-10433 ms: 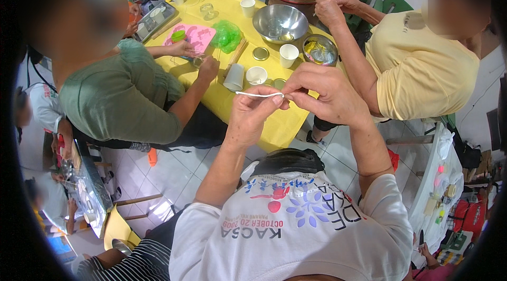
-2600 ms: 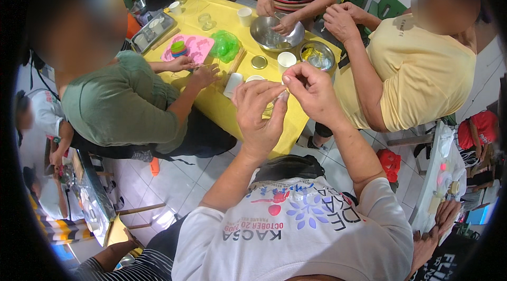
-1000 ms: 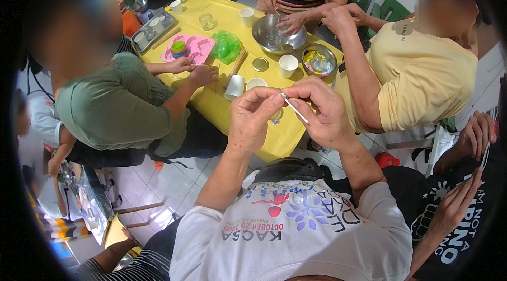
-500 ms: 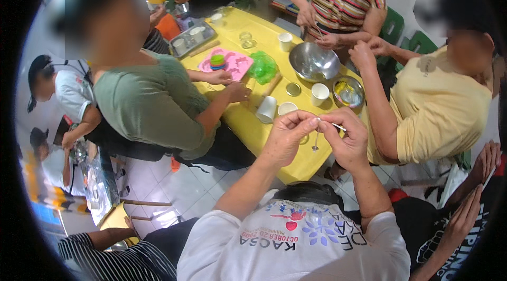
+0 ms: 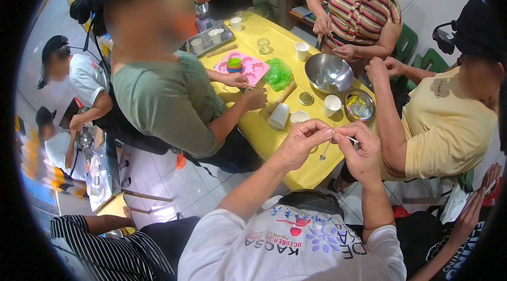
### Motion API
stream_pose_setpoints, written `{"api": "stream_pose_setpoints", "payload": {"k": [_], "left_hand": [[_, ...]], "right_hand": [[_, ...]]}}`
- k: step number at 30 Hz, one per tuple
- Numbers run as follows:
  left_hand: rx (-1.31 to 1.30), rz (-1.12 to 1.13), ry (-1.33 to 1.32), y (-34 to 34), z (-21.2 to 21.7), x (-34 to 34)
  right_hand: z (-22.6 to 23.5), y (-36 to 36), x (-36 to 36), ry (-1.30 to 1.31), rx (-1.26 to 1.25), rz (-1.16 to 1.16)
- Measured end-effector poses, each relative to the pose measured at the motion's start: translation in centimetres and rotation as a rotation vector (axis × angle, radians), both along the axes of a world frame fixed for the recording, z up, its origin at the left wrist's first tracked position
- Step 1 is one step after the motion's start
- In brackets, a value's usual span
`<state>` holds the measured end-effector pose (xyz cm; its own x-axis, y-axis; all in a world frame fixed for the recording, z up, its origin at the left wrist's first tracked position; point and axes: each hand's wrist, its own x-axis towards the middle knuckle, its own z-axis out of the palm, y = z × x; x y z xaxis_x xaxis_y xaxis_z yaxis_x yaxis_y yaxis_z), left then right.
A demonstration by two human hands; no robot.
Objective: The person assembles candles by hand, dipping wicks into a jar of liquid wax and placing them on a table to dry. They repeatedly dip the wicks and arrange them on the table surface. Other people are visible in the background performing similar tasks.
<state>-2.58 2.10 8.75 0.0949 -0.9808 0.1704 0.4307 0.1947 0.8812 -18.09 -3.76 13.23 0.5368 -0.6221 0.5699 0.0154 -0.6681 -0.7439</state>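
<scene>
In front of my chest, above the near end of the yellow table (image 5: 306, 179), both hands pinch a thin white candle wick (image 5: 326, 148). My left hand (image 5: 302, 146) grips it between thumb and forefinger. The fingertips of my right hand (image 5: 362, 151) close on it right beside the left ones. A small round metal tab (image 5: 322, 157) hangs at the wick's lower end. Just beyond my fingers are a white paper cup (image 5: 299, 116), a cup lying on its side (image 5: 279, 116) and a standing cup (image 5: 332, 105). My fingers hide part of the wick.
Farther off are a steel bowl (image 5: 328, 72), a smaller bowl with yellow contents (image 5: 360, 105), a jar lid (image 5: 306, 99), a green plastic bag (image 5: 279, 74), a pink mold (image 5: 256, 71) and a metal tray (image 5: 226, 36). Several people stand close around the table, working with their hands.
The view has shifted, so the table and people appear lower and farther right. My hands keep pinching the wick, and the hanging tab has swung slightly relative to my fingers.
</scene>
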Motion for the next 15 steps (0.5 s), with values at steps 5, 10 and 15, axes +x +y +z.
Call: {"api": "stream_pose_setpoints", "payload": {"k": [5, 10, 15], "left_hand": [[-0.054, 0.128, -0.246, 0.3, 0.3, -0.4], [-0.07, 0.164, -0.317, 0.2, 0.1, -0.7], [-0.068, 0.089, -0.313, 0.3, 0.0, -0.1]], "right_hand": [[0.4, -0.2, -0.5, 0.063, -0.036, 0.016], [-0.1, -0.6, -0.6, 0.08, -0.031, 0.025], [-0.9, -0.7, -0.5, 0.047, 0.007, 0.063]]}}
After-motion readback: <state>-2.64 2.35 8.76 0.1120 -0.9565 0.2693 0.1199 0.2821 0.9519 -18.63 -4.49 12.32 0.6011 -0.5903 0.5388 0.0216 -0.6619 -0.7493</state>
